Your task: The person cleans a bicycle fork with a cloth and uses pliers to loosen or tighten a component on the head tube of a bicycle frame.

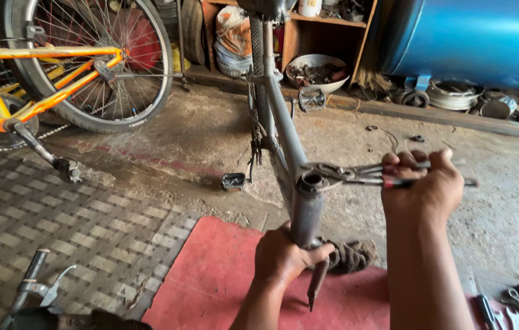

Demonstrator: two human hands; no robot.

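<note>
Grey steel bicycle frame [284, 131] stands at centre, looking heavy and rigid. Left hand [282, 258] wraps closed around its head tube [306, 214], the surest hold. Right hand [421, 186] squeezes pliers [357, 173] at the tube's top rim.

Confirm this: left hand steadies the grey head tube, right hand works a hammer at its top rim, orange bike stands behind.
Not a hammer. The head view shows the right hand squeezing pliers at the rim of the grey head tube. The left hand and the orange bike are as stated.
</note>
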